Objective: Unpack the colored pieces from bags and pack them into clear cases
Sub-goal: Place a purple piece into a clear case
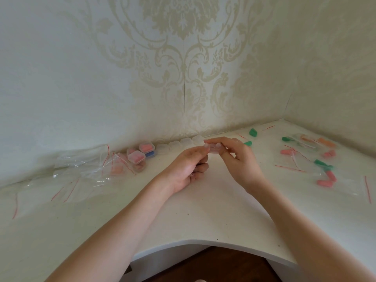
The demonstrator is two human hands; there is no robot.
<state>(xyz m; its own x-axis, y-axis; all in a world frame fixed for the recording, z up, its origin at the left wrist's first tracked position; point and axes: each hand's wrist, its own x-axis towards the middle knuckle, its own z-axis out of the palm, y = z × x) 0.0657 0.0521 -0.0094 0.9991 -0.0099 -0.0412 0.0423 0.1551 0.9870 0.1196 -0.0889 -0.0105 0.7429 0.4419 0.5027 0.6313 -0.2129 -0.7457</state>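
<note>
Pink pieces (136, 158) in clear cases (136, 155)

White table (203, 220) in corner; damask-patterned wallpaper (179, 58) behind; dark wooden floor (213, 267) below.

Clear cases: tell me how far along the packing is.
Done: a few filled cases with pink and blue pieces sit stacked at left, beside emptied bags. In hand: the left hand and right hand hold a clear case between the fingertips. Left: empty cases along the wall, and green, pink and orange pieces, loose or bagged, at right.
</note>
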